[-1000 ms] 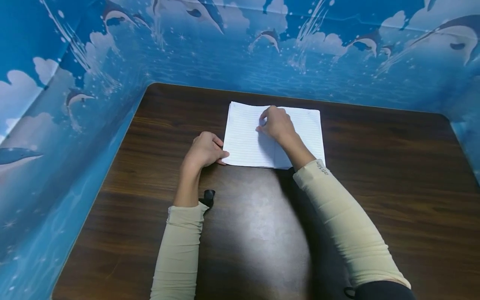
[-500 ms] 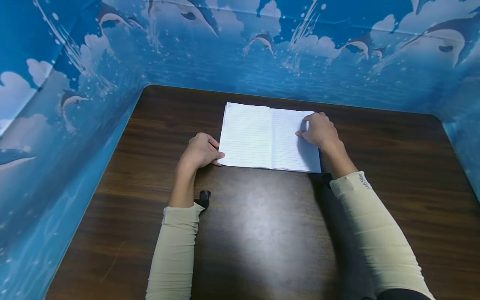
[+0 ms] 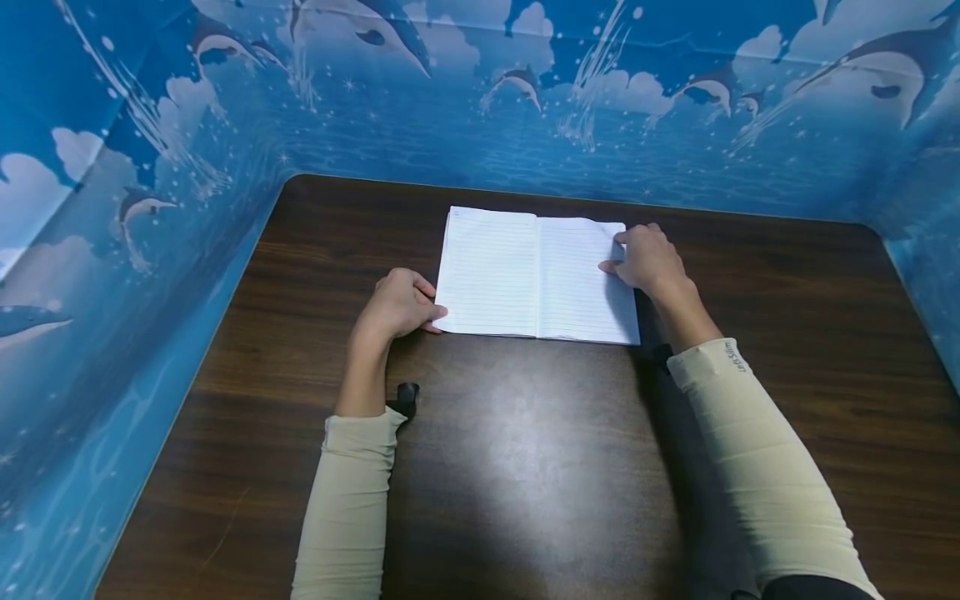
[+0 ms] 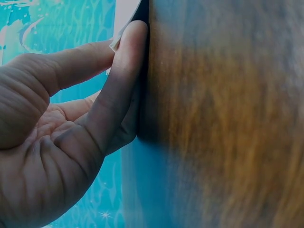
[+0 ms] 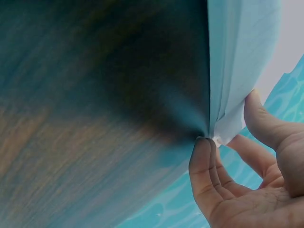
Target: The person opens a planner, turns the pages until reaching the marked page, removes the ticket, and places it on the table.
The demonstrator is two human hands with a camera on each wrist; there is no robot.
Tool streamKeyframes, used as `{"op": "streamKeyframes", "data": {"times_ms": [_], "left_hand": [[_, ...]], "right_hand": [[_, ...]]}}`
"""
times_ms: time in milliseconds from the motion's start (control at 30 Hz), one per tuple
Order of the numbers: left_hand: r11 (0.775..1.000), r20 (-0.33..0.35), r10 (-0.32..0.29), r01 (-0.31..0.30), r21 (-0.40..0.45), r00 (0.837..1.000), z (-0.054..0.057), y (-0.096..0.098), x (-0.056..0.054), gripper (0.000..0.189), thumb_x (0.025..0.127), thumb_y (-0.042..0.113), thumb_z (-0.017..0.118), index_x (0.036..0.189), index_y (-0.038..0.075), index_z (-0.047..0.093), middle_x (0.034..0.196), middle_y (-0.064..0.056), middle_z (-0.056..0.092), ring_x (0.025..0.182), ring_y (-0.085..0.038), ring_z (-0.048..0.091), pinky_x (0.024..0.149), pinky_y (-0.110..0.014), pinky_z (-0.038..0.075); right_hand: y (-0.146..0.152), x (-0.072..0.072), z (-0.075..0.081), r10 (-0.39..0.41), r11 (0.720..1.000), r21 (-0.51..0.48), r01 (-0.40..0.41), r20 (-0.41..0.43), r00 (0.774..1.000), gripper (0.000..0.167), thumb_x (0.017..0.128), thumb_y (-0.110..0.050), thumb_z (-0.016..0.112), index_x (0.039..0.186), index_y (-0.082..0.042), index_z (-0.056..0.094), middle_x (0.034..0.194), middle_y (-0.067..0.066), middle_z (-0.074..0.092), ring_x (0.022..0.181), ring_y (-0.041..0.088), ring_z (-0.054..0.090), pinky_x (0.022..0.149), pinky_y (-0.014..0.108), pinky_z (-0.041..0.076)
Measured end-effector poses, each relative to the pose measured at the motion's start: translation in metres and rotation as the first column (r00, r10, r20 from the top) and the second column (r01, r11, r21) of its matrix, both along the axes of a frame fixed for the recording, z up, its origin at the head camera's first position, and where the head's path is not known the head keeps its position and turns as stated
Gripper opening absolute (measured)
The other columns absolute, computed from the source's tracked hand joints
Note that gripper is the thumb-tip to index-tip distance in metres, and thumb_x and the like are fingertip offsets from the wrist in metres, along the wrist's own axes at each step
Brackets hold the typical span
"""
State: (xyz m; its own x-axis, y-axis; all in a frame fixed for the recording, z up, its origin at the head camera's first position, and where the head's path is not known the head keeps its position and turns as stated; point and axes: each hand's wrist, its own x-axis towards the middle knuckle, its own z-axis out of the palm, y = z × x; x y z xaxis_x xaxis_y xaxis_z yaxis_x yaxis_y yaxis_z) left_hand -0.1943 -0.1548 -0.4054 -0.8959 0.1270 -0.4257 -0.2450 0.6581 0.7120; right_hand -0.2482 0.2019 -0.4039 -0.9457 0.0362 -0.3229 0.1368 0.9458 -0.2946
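White paper notebook with fine ruled lines (image 3: 487,271): open, slightly above centre in head view, on the dark brown wood-grain worktop (image 3: 525,458). Crease runs top to bottom between the two pages; right-wrist view shows layered sheet edges. Bare left hand (image 3: 400,303) pinches lower-left corner, which bends up off the surface. Bare right hand (image 3: 648,258) pinches right edge, thumb on the page.
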Motion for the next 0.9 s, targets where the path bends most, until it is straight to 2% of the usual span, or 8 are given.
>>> {"op": "streamKeyframes", "data": {"times_ms": [133, 333, 600, 733, 900], "left_hand": [[1.000, -0.001, 0.002, -0.002, 0.006, 1.000, 0.000, 0.000, 0.000, 0.034, 0.101, 0.008, 0.075, 0.129, -0.006, 0.062, 0.103, -0.021, 0.077, 0.063, -0.011, 0.076, 0.069, -0.023, 0.052], [1.000, -0.012, 0.000, 0.000, 0.011, 1.000, 0.000, 0.000, -0.001, 0.033, 0.101, 0.007, 0.075, 0.128, -0.006, 0.063, 0.101, -0.021, 0.078, 0.062, -0.011, 0.076, 0.069, -0.023, 0.052], [1.000, -0.009, -0.001, 0.001, 0.010, 1.000, 0.000, 0.001, -0.001, 0.032, 0.101, 0.007, 0.075, 0.128, -0.006, 0.062, 0.099, -0.020, 0.077, 0.062, -0.011, 0.075, 0.069, -0.024, 0.052], [1.000, 0.001, 0.004, -0.004, 0.002, 1.000, 0.001, 0.002, -0.001, 0.033, 0.101, 0.007, 0.075, 0.128, -0.006, 0.062, 0.101, -0.020, 0.076, 0.063, -0.012, 0.076, 0.067, -0.023, 0.052], [1.000, 0.004, 0.004, -0.004, 0.005, 1.000, 0.001, 0.002, -0.001, 0.032, 0.101, 0.007, 0.074, 0.128, -0.006, 0.062, 0.102, -0.021, 0.076, 0.064, -0.013, 0.076, 0.068, -0.024, 0.053]], "right_hand": [[-0.002, 0.001, 0.001, -0.012, 1.000, -0.012, 0.012, -0.013, 1.000, 0.061, 0.104, -0.022, 0.073, 0.156, -0.001, 0.052, 0.158, 0.034, 0.047, 0.137, 0.048, 0.046, 0.115, 0.065, 0.042], [-0.004, 0.002, 0.002, -0.049, 0.998, -0.042, 0.048, -0.022, 0.999, 0.058, 0.103, -0.020, 0.075, 0.155, -0.002, 0.054, 0.161, 0.029, 0.050, 0.124, 0.044, 0.059, 0.107, 0.060, 0.049], [-0.006, 0.003, 0.000, -0.114, 0.983, -0.147, 0.110, -0.018, 0.993, 0.061, 0.102, -0.013, 0.075, 0.158, -0.005, 0.052, 0.153, 0.030, 0.055, 0.123, 0.044, 0.059, 0.109, 0.061, 0.051], [-0.002, 0.002, -0.005, -0.182, 0.954, -0.245, 0.174, -0.012, 0.983, 0.076, 0.098, -0.010, 0.079, 0.164, -0.006, 0.041, 0.153, 0.031, 0.053, 0.127, 0.046, 0.059, 0.110, 0.060, 0.052], [0.006, 0.001, -0.007, -0.302, 0.880, -0.368, 0.300, 0.053, 0.952, 0.099, 0.095, -0.015, 0.083, 0.170, -0.003, 0.020, 0.157, 0.032, 0.050, 0.136, 0.048, 0.056, 0.117, 0.059, 0.047]]}}
